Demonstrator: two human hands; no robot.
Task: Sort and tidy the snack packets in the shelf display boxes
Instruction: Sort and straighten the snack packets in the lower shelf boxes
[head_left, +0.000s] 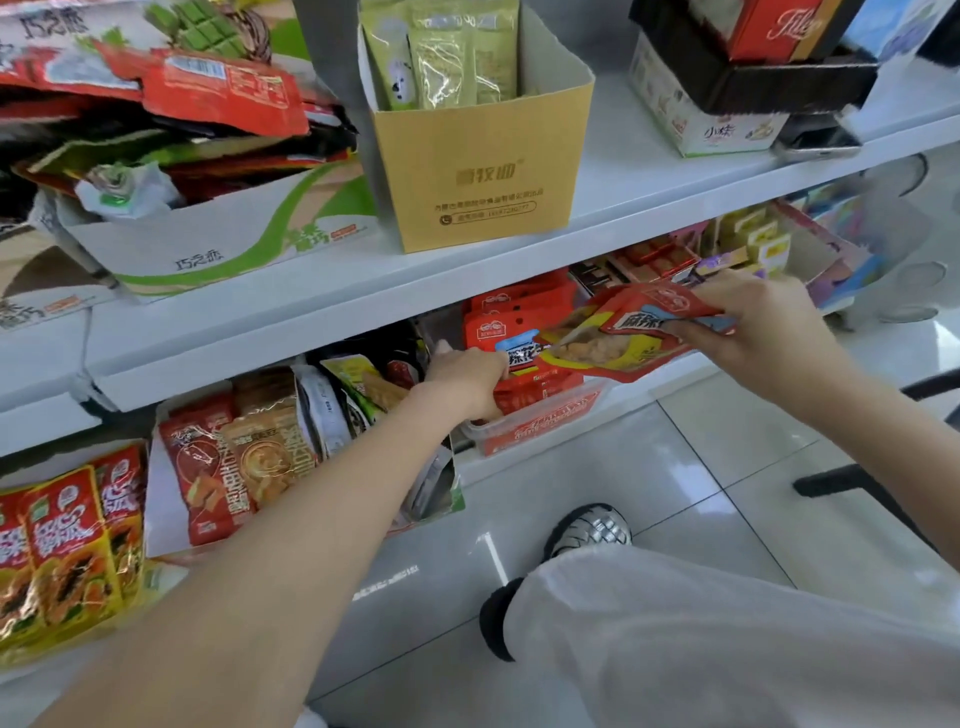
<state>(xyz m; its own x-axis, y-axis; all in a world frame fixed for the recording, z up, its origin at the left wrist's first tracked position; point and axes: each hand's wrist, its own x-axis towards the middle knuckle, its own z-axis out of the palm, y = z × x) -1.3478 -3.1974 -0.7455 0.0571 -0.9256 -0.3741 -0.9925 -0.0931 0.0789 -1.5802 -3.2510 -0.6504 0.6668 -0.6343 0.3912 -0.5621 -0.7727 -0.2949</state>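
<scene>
My right hand (763, 332) grips a small stack of red snack packets (618, 343) by their top edges, tilted above a red-and-clear display box (540, 428) on the lower shelf. More red packets (519, 317) of the same kind stand upright in that box. My left hand (467, 379) reaches into the box's left side, with its fingers curled among the packets there; the fingertips are hidden, so what they hold is unclear.
To the left on the lower shelf stands a white box (166, 499) of mixed red and orange packets, beside yellow-red packets (67, 551). The upper shelf (332, 291) carries a yellow carton (483, 171) and a messy white-green box (218, 239). My shoe (592, 530) is on the tiled floor.
</scene>
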